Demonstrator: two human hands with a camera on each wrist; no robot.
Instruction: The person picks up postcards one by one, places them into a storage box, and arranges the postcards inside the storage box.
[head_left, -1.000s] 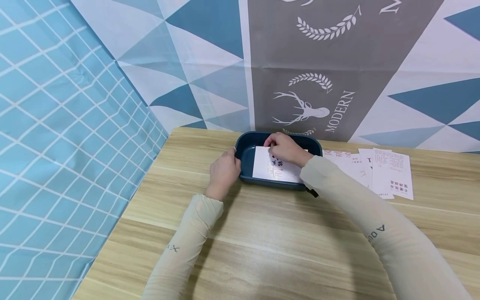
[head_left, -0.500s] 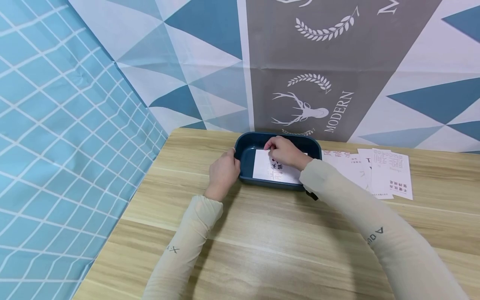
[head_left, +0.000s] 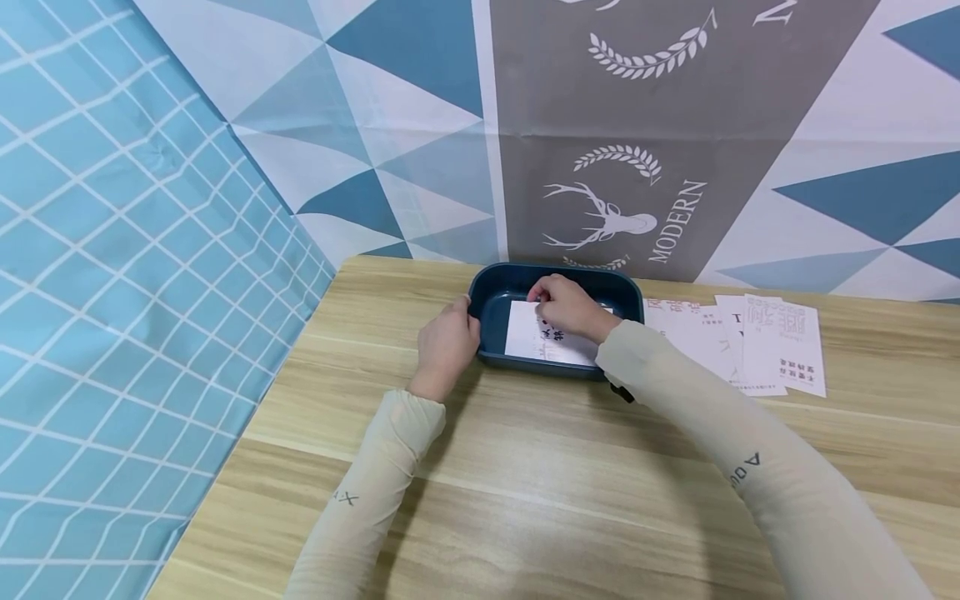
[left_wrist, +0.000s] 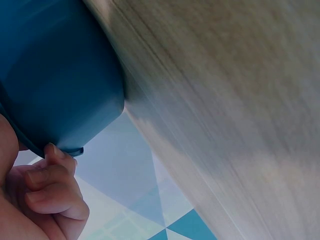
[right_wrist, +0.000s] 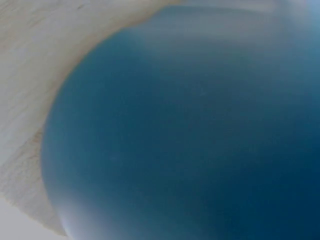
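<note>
A dark blue rectangular tub [head_left: 492,321] stands on the table against the back wall. My left hand [head_left: 448,343] grips its left rim; in the left wrist view the curled fingers [left_wrist: 57,192] meet the rim beside the tub's outer wall [left_wrist: 65,85]. Inside lies a white printed card [head_left: 523,332], lettered in dark and pale reddish characters. My right hand [head_left: 568,307] reaches over the tub's right side and pinches the card by its far edge, covering the card's right part. The tub's wall [right_wrist: 150,130], blurred, fills most of the right wrist view.
Several printed white cards [head_left: 783,346] lie overlapping on the wooden table [head_left: 525,483] to the right of the tub. A patterned cloth wall [head_left: 585,108] rises right behind it. A blue gridded sheet [head_left: 150,275] borders the table's left edge.
The card in the tub has shifted slightly toward the near side and downward, with my right hand following it. My left hand keeps its place on the rim.
</note>
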